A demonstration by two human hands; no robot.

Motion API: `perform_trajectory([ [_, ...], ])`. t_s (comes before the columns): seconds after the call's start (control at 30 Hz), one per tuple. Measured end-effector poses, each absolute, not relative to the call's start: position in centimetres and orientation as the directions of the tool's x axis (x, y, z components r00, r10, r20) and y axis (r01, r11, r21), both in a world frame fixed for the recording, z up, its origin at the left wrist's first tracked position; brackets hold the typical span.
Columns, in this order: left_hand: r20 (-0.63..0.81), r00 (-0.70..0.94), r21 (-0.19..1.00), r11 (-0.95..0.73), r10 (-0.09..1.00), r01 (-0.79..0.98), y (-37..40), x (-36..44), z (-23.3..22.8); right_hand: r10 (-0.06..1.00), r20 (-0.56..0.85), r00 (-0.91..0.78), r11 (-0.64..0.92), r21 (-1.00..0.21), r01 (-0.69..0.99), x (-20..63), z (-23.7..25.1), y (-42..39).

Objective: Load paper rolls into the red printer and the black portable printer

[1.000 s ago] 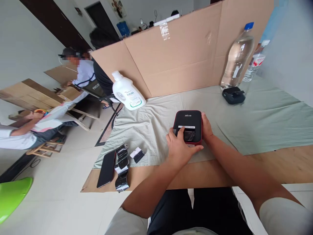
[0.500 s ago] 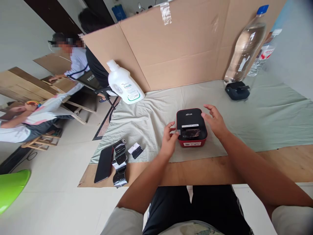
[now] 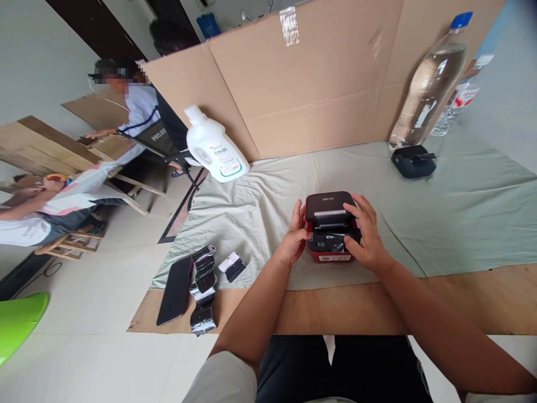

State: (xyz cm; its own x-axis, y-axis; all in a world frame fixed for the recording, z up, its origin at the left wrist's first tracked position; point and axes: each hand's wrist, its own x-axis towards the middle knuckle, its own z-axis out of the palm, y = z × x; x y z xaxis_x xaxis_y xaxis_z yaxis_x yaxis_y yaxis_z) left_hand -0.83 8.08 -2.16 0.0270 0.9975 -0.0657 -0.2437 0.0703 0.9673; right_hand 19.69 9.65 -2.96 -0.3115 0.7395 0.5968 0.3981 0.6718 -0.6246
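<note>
The small black and red printer (image 3: 330,224) sits on the green cloth (image 3: 461,207) near the table's front edge. The left hand (image 3: 292,242) and right hand (image 3: 364,235) grip its sides, lid seemingly raised.

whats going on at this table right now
A seated person has both hands on a small black and red label printer that sits on a pale green cloth. The left hand grips its left side, while the right hand rests on its right side and front. A dark phone, a black ribbon strip and a white jug lie to the left. Other people work at another table.
</note>
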Motion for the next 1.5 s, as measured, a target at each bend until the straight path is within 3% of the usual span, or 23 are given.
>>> perform_trajectory([
  [0.2, -0.039, -0.008, 0.982, 0.037, 0.999, -0.184, 7.6, -0.7, -2.5, 0.751, 0.622, -0.223, 0.656, -0.662, 0.363, 19.7, -3.1, 9.6],
  [0.27, -0.003, -0.101, 0.999, -0.002, 0.995, -0.043, 7.3, -0.8, -1.7, 0.712, 0.656, -0.253, 0.7, -0.631, 0.335, 19.7, -3.1, 9.7],
  [0.37, 0.194, -0.227, 0.937, -0.112, 0.954, 0.332, 7.4, -0.7, 0.7, 0.66, 0.708, -0.25, 0.746, -0.578, 0.332, 19.7, -3.2, 9.9],
  [0.47, 0.251, -0.006, 0.685, -0.174, 0.968, 0.707, 8.8, 0.7, 3.6, 0.641, 0.734, -0.224, 0.756, -0.551, 0.354, 19.8, -3.4, 9.9],
  [0.57, -0.027, 0.235, 0.28, -0.218, 0.972, 0.935, 11.1, 3.0, 5.5, 0.589, 0.792, -0.161, 0.787, -0.518, 0.334, 20.0, -3.7, 10.1],
  [0.67, -0.274, 0.195, -0.05, -0.217, 0.942, 0.975, 13.2, 5.0, 5.8, 0.552, 0.831, -0.069, 0.799, -0.504, 0.33, 20.3, -3.9, 10.6],
  [0.73, -0.312, 0.17, -0.131, -0.219, 0.935, 0.967, 14.0, 5.5, 5.4, 0.56, 0.828, -0.038, 0.784, -0.514, 0.349, 20.5, -4.0, 11.0],
  [0.8, -0.293, 0.176, -0.117, -0.218, 0.94, 0.969, 14.3, 5.5, 4.8, 0.576, 0.817, -0.034, 0.769, -0.526, 0.364, 20.7, -4.2, 11.4],
  [0.9, -0.19, 0.193, 0.028, -0.191, 0.963, 0.981, 13.9, 4.7, 4.0, 0.589, 0.808, -0.023, 0.756, -0.541, 0.368, 20.9, -4.7, 12.0],
  [1.0, -0.051, 0.2, 0.381, -0.166, 0.978, 0.909, 12.9, 3.1, 3.7, 0.59, 0.807, 0.008, 0.747, -0.55, 0.374, 21.1, -5.2, 12.7],
  [1.1, -0.003, 0.267, 0.807, -0.155, 0.964, 0.569, 11.1, -0.2, 4.5, 0.595, 0.803, 0.021, 0.738, -0.557, 0.382, 21.2, -5.7, 13.2],
  [1.17, -0.028, 0.313, 0.94, -0.082, 0.949, 0.332, 9.6, -3.9, 5.7, 0.612, 0.791, 0.022, 0.724, -0.571, 0.388, 21.2, -5.8, 13.3],
  [1.23, -0.142, 0.283, 0.964, 0.067, 0.948, 0.258, 8.0, -8.6, 7.2, 0.635, 0.772, 0.018, 0.705, -0.589, 0.395, 21.0, -5.9, 13.3],
  [1.33, -0.334, 0.084, 0.884, 0.281, 0.939, 0.373, 5.9, -15.9, 8.3, 0.663, 0.748, 0.005, 0.684, -0.609, 0.401, 20.6, -5.9, 13.2],
  [1.4, -0.391, -0.104, 0.756, 0.384, 0.914, 0.53, 4.9, -19.9, 7.6, 0.675, 0.738, 0.001, 0.675, -0.617, 0.404, 20.3, -5.9, 13.2],
  [1.5, -0.363, -0.319, 0.522, 0.474, 0.876, 0.709, 4.1, -23.4, 4.8, 0.674, 0.739, 0.0, 0.675, -0.616, 0.406, 20.2, -6.1, 13.3],
])
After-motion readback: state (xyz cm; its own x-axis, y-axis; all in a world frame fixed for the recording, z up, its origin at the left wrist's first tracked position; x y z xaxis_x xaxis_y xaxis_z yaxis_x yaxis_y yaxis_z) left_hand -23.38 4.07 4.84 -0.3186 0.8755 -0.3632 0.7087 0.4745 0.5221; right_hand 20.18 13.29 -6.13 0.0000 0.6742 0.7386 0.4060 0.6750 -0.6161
